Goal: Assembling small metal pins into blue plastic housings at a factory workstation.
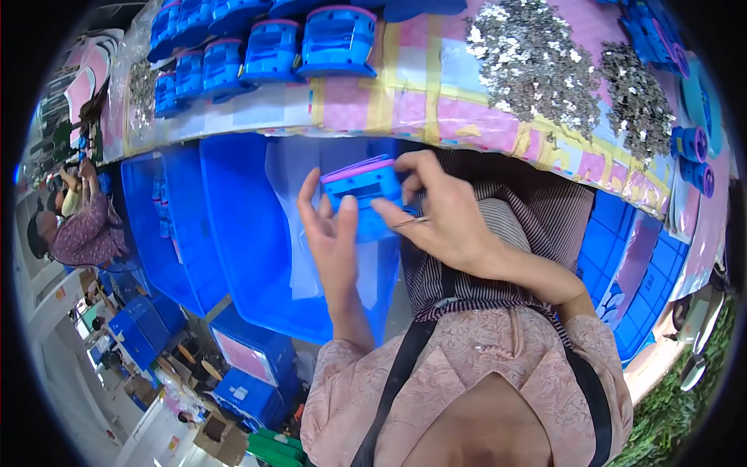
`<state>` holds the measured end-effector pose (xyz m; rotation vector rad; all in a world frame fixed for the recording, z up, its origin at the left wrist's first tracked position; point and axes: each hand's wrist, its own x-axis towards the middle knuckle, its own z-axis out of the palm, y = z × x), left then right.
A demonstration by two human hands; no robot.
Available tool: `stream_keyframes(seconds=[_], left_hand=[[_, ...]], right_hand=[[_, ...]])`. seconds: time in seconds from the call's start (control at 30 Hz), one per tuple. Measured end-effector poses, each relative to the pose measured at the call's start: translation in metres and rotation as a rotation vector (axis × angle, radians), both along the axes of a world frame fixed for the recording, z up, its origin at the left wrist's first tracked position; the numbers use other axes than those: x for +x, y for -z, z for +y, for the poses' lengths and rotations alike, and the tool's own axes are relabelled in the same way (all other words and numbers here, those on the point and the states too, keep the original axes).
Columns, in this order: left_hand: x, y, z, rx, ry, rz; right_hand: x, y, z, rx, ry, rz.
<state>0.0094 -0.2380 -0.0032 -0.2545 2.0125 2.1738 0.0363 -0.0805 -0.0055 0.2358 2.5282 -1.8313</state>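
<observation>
In front of my lap I hold a blue plastic housing [366, 189] with a pink rim and a window-like opening. My left hand [331, 237] grips its left side, thumb on the near face. Around its right end close the fingers of my right hand [451, 222]. A thin, metal-looking sliver [412, 221] shows at the right fingertips; its kind is too small to make out. Similar blue housings [336, 43] stand in rows on the table at the upper left. A large pile of small silvery metal pieces [537, 70] lies farther right.
A large blue bin [249, 233] stands left of my lap, with another blue bin [179, 265] beyond it. The taped table edge [373, 128] runs across ahead. A smaller heap of dark metal pieces [634, 97] lies at right. Another person [82, 222] sits at far left.
</observation>
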Motion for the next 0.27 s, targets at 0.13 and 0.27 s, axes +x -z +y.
stream_keyframes(seconds=[0.13, 0.27], left_hand=[[-0.028, 0.096, -0.085, -0.076, -0.038, -0.264], [-0.081, 0.251, -0.173, -0.506, -0.002, -0.237]], right_hand=[[0.009, 0.009, -0.020, -0.043, -0.118, -0.027], [0.015, 0.017, -0.019, -0.059, -0.241, -0.220]])
